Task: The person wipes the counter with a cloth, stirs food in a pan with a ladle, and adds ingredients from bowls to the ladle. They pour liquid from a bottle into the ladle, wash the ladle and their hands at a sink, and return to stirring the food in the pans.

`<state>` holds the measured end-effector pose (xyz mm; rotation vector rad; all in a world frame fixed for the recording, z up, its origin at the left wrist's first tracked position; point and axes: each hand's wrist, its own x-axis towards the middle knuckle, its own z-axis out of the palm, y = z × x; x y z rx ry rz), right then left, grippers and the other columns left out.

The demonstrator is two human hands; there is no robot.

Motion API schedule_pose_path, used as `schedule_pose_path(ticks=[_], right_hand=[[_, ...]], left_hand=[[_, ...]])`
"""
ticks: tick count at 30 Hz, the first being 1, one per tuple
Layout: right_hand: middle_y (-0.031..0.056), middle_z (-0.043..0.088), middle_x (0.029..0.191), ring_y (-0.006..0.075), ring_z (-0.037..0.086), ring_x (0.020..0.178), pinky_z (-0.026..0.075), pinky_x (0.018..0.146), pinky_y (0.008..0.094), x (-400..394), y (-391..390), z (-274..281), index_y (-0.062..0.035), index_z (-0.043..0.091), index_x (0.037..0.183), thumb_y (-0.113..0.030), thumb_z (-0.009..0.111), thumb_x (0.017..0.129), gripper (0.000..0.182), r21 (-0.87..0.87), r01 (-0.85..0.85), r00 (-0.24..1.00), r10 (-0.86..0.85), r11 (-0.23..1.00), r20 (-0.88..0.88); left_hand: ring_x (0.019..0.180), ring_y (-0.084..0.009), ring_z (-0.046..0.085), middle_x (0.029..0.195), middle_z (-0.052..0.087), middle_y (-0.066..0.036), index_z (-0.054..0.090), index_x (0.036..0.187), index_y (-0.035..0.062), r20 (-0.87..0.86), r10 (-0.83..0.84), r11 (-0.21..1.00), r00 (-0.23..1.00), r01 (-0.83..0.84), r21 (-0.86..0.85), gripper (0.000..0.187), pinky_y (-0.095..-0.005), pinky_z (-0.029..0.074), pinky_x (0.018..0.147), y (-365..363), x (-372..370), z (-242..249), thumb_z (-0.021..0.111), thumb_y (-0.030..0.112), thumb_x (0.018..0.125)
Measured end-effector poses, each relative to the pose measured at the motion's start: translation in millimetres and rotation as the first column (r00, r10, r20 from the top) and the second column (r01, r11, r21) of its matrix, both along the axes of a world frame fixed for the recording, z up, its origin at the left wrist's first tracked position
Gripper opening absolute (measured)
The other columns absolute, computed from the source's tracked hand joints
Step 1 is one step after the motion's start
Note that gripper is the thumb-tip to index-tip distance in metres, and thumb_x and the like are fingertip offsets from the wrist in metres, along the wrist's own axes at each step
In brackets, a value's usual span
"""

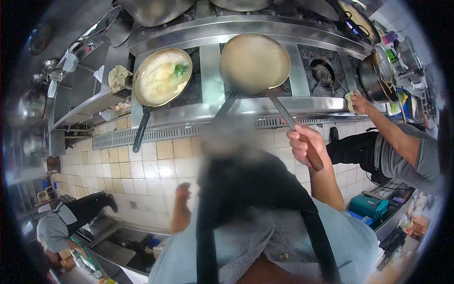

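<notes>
My right hand (305, 144) is closed around the brown handle of a long metal-shafted utensil (282, 110). Its shaft runs up to the near rim of the middle frying pan (255, 61); blur keeps me from making out its head. Pale, cloudy contents fill that pan, and its dark handle points toward me. Low beside my body, my left hand (182, 193) is partly blurred, holding nothing visible, its fingers loosely bent and apart. To the left, a second frying pan (163, 78) holds pale, foamy food with a green patch, its black handle (141, 131) jutting over the stove's front edge.
A bare burner (323, 73) lies right of the middle pan. Large pots (378, 75) stand farther right, where a co-worker's hand (362, 103) holds a pale cloth (350, 101). A crumpled cloth (119, 78) rests at left. Another person (71, 217) is behind, lower left.
</notes>
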<state>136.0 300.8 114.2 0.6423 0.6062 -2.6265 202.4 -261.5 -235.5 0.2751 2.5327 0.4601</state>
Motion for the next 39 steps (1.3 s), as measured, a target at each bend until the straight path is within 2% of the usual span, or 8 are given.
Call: schedule_pose_path(ticks=[4,6,9,12,15,35,37,39], right_hand=[[0.0023,0.051,0.074,0.0085,0.046,0.044,0.039,0.037,0.0215,12.7,-12.5,26.6,-0.0042,0.045,0.132,-0.013,0.051,0.093,0.040,0.525,-0.004,1.000,0.007,0.851,-0.004],[0.0024,0.052,0.073,0.0087,0.047,0.043,0.039,0.038,0.0214,16.8,-11.6,25.6,-0.0045,0.042,0.136,-0.010,0.052,0.092,0.046,0.610,0.013,1.000,0.001,0.793,-0.023],[0.0021,0.053,0.073,0.0086,0.048,0.043,0.041,0.039,0.0212,19.0,-6.3,25.2,-0.0050,0.037,0.142,-0.005,0.053,0.090,0.055,0.737,0.070,0.996,-0.002,0.673,-0.093],[0.0008,0.053,0.072,0.0074,0.048,0.044,0.041,0.040,0.0208,20.5,-6.6,28.1,-0.0046,0.035,0.144,0.000,0.053,0.088,0.060,0.801,0.142,0.987,-0.019,0.582,-0.161],[-0.0002,0.054,0.075,0.0056,0.047,0.045,0.041,0.043,0.0193,21.5,-9.7,28.6,-0.0046,0.034,0.145,0.001,0.054,0.087,0.061,0.865,0.231,0.968,-0.014,0.446,-0.252],[-0.0003,0.052,0.071,0.0076,0.048,0.045,0.040,0.041,0.0229,18.4,-8.0,-8.1,-0.0038,0.037,0.143,0.001,0.054,0.089,0.057,0.843,0.178,0.983,-0.046,0.508,-0.179],[0.0001,0.052,0.072,0.0080,0.048,0.045,0.040,0.041,0.0233,16.8,-6.7,-12.3,-0.0047,0.038,0.143,0.001,0.054,0.089,0.057,0.830,0.188,0.981,-0.058,0.525,-0.186],[0.0004,0.052,0.072,0.0082,0.048,0.045,0.040,0.041,0.0234,14.1,-7.0,-10.9,-0.0051,0.038,0.142,0.001,0.054,0.089,0.057,0.833,0.177,0.983,-0.056,0.524,-0.173]], left_hand=[[0.106,-0.0294,0.062,0.114,0.066,-0.013,0.064,0.114,0.0073,0.476,0.591,0.754,0.651,-0.656,-0.039,0.032,-0.0419,0.051,0.088,10.1,7.4,18.7,0.057,0.023,0.087],[0.105,-0.0289,0.062,0.114,0.065,-0.014,0.063,0.115,0.0075,0.093,-0.078,0.995,0.993,0.084,-0.061,0.033,-0.0436,0.050,0.089,-22.6,7.6,-27.0,0.058,0.023,0.087],[0.097,-0.0298,0.064,0.115,0.065,-0.012,0.061,0.120,0.0081,-0.017,-0.058,0.997,0.998,0.059,0.055,0.038,-0.0451,0.052,0.079,-38.3,-0.1,-59.1,0.061,0.027,0.087],[0.090,-0.0283,0.064,0.114,0.065,-0.011,0.058,0.124,0.0093,0.598,0.722,0.403,0.349,-0.914,0.046,0.043,-0.0417,0.050,0.068,32.4,-30.8,29.5,0.063,0.030,0.087],[0.085,-0.0257,0.063,0.114,0.063,-0.009,0.055,0.128,0.0099,0.417,0.511,0.757,0.752,-0.623,0.196,0.047,-0.0382,0.047,0.065,-1.1,-40.9,-26.6,0.063,0.031,0.087],[0.107,-0.0293,0.060,0.120,0.060,-0.018,0.054,0.126,-0.0025,0.595,0.670,0.478,0.444,-0.871,0.112,0.045,-0.0425,0.054,0.083,26.5,-22.2,23.3,0.060,0.022,0.089],[0.108,-0.0295,0.059,0.121,0.059,-0.022,0.054,0.123,-0.0067,0.083,-0.075,0.992,0.994,0.067,0.103,0.045,-0.0421,0.053,0.083,-13.5,-11.2,-28.2,0.060,0.022,0.089],[0.107,-0.0299,0.059,0.122,0.059,-0.021,0.054,0.124,-0.0042,0.339,0.410,0.853,0.847,-0.487,0.187,0.045,-0.0425,0.053,0.083,30.9,-20.3,28.6,0.060,0.024,0.089]])
